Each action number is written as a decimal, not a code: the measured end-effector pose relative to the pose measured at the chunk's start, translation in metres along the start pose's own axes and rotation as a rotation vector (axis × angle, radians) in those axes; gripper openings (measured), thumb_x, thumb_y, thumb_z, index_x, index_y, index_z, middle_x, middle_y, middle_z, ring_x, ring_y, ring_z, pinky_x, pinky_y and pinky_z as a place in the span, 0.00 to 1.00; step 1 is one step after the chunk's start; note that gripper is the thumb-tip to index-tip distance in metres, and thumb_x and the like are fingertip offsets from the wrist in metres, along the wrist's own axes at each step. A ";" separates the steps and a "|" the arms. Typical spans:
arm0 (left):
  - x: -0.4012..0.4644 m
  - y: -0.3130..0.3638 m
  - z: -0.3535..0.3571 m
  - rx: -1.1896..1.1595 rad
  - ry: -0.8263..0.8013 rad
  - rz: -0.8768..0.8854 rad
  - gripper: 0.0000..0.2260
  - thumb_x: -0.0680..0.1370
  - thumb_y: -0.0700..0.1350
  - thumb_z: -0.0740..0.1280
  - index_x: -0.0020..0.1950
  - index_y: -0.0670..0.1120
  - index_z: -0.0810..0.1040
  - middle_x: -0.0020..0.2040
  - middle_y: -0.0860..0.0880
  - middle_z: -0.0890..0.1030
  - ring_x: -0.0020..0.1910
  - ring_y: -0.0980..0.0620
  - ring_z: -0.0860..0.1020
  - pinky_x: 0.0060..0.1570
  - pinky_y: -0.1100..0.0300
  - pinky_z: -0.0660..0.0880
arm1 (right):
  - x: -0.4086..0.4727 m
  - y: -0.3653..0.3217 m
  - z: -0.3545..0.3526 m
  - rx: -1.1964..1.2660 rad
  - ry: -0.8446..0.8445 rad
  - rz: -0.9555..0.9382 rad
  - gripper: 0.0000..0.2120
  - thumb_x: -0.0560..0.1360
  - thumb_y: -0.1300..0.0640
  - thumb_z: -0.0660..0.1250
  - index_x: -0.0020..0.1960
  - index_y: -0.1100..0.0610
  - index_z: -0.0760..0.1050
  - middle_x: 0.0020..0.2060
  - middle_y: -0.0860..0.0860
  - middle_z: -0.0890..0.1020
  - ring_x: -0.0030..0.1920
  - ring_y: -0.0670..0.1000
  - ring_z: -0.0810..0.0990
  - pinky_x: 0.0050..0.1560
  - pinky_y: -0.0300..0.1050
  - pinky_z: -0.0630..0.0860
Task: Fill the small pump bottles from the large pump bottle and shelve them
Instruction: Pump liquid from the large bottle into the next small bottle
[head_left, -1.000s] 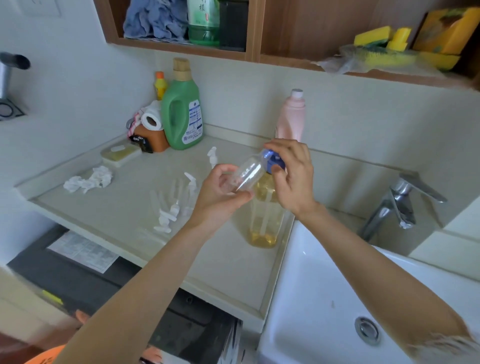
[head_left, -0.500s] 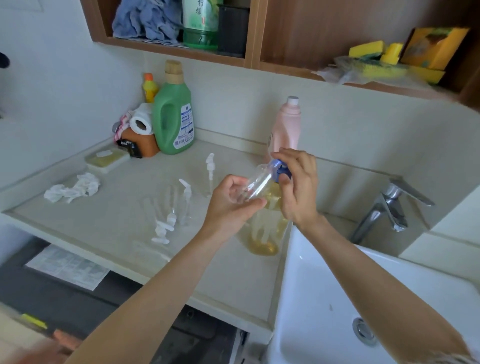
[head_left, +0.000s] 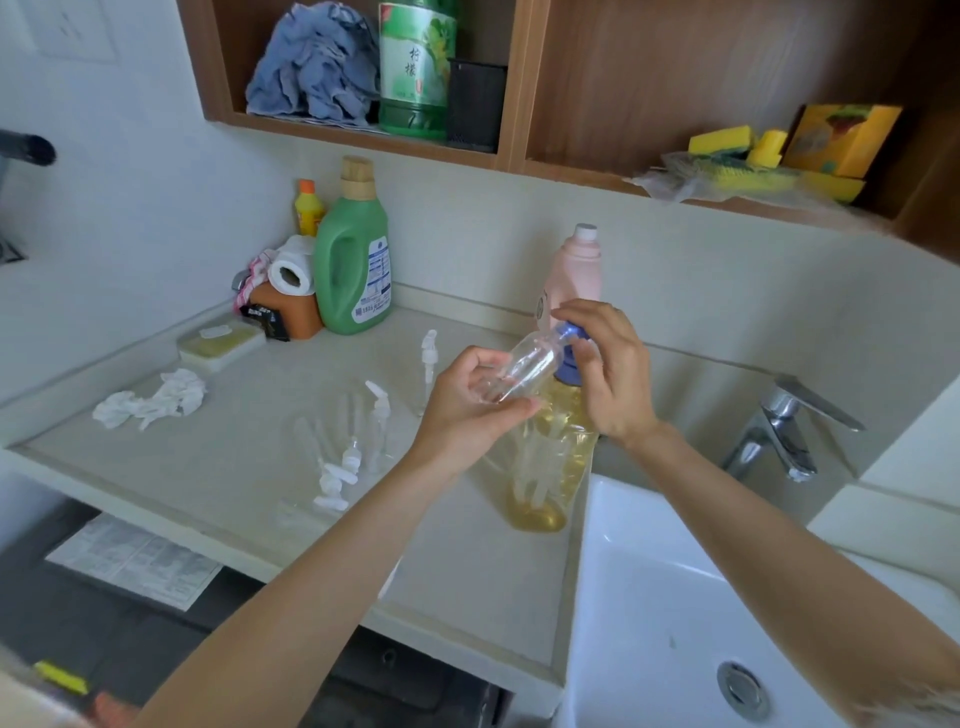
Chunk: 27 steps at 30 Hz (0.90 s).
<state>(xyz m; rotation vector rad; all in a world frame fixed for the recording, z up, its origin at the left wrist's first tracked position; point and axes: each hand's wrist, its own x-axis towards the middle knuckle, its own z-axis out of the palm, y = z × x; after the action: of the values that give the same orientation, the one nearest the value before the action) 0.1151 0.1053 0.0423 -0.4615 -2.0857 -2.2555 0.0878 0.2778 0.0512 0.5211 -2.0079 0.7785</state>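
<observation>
One small clear bottle (head_left: 530, 364) is lying tilted in the left hand (head_left: 470, 410), whose fingers are curling around it, its mouth meeting the blue pump (head_left: 569, 353) of the big bottle (head_left: 550, 467). The right hand (head_left: 613, 374) is curving over that pump, pressing it. The big bottle is standing on the counter (head_left: 249, 457) just beside the sink (head_left: 675, 597). More small bottles (head_left: 358, 447) are lying farther from the sink.

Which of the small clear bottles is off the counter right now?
The small clear bottle gripped in the left hand, tilted at the large pump bottle; the others rest on the counter.
</observation>
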 end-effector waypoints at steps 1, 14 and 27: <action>0.000 -0.001 -0.001 0.000 -0.006 -0.001 0.16 0.68 0.35 0.76 0.51 0.47 0.75 0.45 0.51 0.80 0.35 0.63 0.77 0.39 0.63 0.73 | -0.003 0.000 0.002 0.022 0.020 0.000 0.20 0.79 0.55 0.53 0.53 0.66 0.79 0.53 0.56 0.81 0.56 0.52 0.77 0.59 0.41 0.71; 0.002 -0.006 0.000 -0.025 -0.032 -0.141 0.16 0.68 0.36 0.76 0.52 0.45 0.76 0.42 0.47 0.81 0.28 0.56 0.74 0.31 0.62 0.71 | -0.018 0.004 0.011 -0.001 0.037 0.014 0.17 0.73 0.60 0.54 0.50 0.66 0.79 0.49 0.57 0.82 0.53 0.52 0.76 0.59 0.38 0.69; 0.006 0.003 0.000 -0.164 -0.038 -0.263 0.14 0.70 0.35 0.74 0.50 0.48 0.76 0.39 0.49 0.80 0.28 0.53 0.71 0.31 0.64 0.71 | -0.011 0.000 0.006 0.020 0.021 0.045 0.19 0.76 0.58 0.54 0.56 0.67 0.79 0.54 0.55 0.80 0.58 0.48 0.74 0.62 0.34 0.66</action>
<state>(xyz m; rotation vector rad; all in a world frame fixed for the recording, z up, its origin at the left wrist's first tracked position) 0.1102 0.1062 0.0470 -0.2497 -2.0982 -2.5958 0.0899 0.2745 0.0396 0.4792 -2.0005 0.8282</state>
